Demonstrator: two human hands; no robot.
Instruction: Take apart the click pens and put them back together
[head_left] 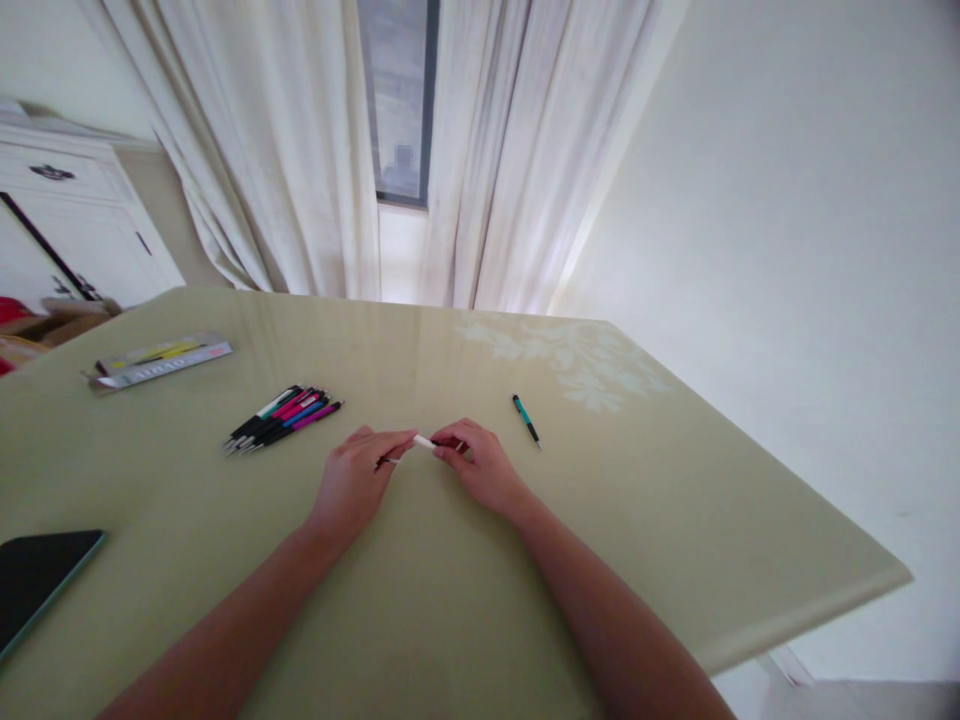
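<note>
A short white pen barrel (424,441) spans the gap between my hands, above the table. My right hand (480,463) is closed round its right end, where a dark part shows between the fingers. At the barrel's left end are the fingertips of my left hand (358,475), which is closed too. A small dark-and-white pen part (385,462) pokes out under the left fingers; its exact shape is hidden. Right of my hands lies a single teal-and-black pen (527,421). Left of them is a pile of several pens (283,420) in white, pink, blue and purple with black grips.
An open clear-and-white pen box (165,362) with something yellow inside lies at the far left of the green table (442,590). A dark tablet or phone (45,580) rests at the left edge. Curtains, a white cabinet (82,210) and a wall stand beyond.
</note>
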